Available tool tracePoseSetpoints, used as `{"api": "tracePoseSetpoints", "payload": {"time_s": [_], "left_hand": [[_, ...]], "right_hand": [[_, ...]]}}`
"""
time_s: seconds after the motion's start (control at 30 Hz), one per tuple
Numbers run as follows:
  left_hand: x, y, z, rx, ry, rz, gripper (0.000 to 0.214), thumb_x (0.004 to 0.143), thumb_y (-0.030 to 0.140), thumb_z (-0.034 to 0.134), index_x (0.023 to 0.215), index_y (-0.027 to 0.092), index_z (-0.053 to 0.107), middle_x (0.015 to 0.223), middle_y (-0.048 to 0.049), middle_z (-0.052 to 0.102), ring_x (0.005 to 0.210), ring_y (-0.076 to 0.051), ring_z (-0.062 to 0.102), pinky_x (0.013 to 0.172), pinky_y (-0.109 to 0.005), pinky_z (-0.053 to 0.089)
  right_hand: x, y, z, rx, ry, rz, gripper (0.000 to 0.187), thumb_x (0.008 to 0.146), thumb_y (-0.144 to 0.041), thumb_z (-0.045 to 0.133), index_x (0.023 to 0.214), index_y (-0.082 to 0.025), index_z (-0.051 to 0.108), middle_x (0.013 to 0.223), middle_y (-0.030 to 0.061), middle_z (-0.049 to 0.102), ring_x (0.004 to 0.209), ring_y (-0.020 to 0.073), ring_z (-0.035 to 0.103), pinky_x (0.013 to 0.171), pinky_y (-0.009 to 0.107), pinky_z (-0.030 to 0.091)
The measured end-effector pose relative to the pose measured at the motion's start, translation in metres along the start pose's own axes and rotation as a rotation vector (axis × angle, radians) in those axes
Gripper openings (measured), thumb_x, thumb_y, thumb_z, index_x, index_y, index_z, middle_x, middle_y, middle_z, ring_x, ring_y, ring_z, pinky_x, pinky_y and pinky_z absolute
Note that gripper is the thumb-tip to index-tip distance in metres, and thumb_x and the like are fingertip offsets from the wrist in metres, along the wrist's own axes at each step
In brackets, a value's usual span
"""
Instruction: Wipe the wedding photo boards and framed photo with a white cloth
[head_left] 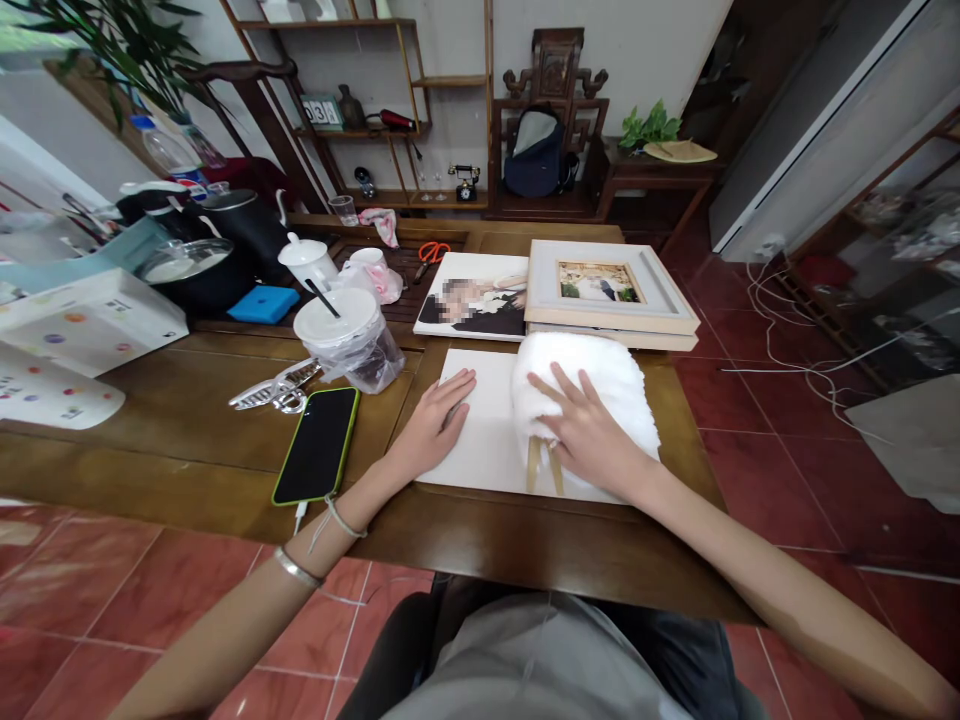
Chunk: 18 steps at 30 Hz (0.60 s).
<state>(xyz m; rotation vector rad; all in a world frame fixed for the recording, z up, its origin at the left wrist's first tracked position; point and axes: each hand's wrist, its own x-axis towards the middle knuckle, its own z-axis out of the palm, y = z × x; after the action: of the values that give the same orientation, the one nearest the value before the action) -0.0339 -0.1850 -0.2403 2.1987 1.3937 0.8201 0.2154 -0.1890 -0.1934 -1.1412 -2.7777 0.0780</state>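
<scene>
A white flat panel (pixel 487 440) lies on the wooden table (pixel 187 420) in front of me. My left hand (pixel 435 420) rests flat on its left part, fingers stretched out. A fluffy white cloth (pixel 600 375) with tan straps covers the panel's right part. My right hand (pixel 581 430) presses flat on this cloth, fingers spread. Behind the panel lie a photo print (pixel 476 300) and a stack of white picture frames (pixel 607 290).
A black phone (pixel 319 445) in a green case lies left of my left hand, with a metal clip tool (pixel 277 388) and a lidded plastic cup (pixel 349 335) behind it. Pots, boxes and orange scissors (pixel 431 255) crowd the table's far left. Red floor tiles and cables lie to the right.
</scene>
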Motion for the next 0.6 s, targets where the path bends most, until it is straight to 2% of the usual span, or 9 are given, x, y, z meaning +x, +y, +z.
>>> {"api": "tracePoseSetpoints", "payload": {"time_s": [0.13,0.3,0.43,0.5,0.6], "left_hand": [[0.000,0.000,0.000,0.001,0.006,0.006,0.042,0.094,0.028,0.038,0.134,0.021,0.048,0.142,-0.0110,0.047,0.136,-0.023,0.036,0.111,-0.052,0.025],[0.000,0.000,0.002,-0.002,0.015,0.012,0.041,0.093,0.027,0.038,0.133,0.021,0.050,0.142,-0.0110,0.047,0.136,-0.023,0.037,0.111,-0.052,0.027],[0.000,-0.001,0.001,-0.001,0.020,0.014,0.041,0.093,0.027,0.038,0.132,0.021,0.050,0.142,-0.0106,0.047,0.136,-0.023,0.037,0.111,-0.052,0.026],[0.000,-0.001,0.001,0.002,0.016,0.010,0.041,0.093,0.027,0.038,0.132,0.020,0.050,0.142,-0.0108,0.047,0.136,-0.023,0.037,0.111,-0.052,0.026],[0.000,0.000,0.000,0.011,0.012,0.007,0.041,0.093,0.027,0.038,0.132,0.019,0.049,0.142,-0.0116,0.047,0.136,-0.023,0.037,0.111,-0.052,0.026]], "right_hand": [[-0.033,-0.030,0.000,0.048,-0.050,-0.074,0.030,0.070,-0.009,0.062,0.097,-0.019,0.073,0.151,0.0134,0.029,0.140,0.0407,0.011,0.108,0.067,0.013],[-0.064,-0.052,-0.013,0.226,-0.106,-0.121,0.029,0.070,-0.008,0.060,0.090,-0.024,0.073,0.153,0.0054,0.026,0.141,0.0351,0.009,0.110,0.064,0.010],[-0.060,-0.038,-0.029,0.282,-0.168,-0.139,0.038,0.069,-0.001,0.051,0.096,-0.020,0.069,0.152,0.0035,0.029,0.142,0.0267,0.009,0.115,0.056,0.012],[-0.050,-0.025,-0.029,0.280,-0.141,-0.107,0.041,0.069,0.000,0.046,0.099,-0.019,0.067,0.151,0.0036,0.031,0.142,0.0247,0.009,0.115,0.054,0.011],[-0.028,-0.007,-0.020,0.267,-0.072,-0.046,0.037,0.074,-0.002,0.045,0.103,-0.017,0.064,0.149,0.0074,0.034,0.142,0.0269,0.009,0.114,0.058,0.013]]}}
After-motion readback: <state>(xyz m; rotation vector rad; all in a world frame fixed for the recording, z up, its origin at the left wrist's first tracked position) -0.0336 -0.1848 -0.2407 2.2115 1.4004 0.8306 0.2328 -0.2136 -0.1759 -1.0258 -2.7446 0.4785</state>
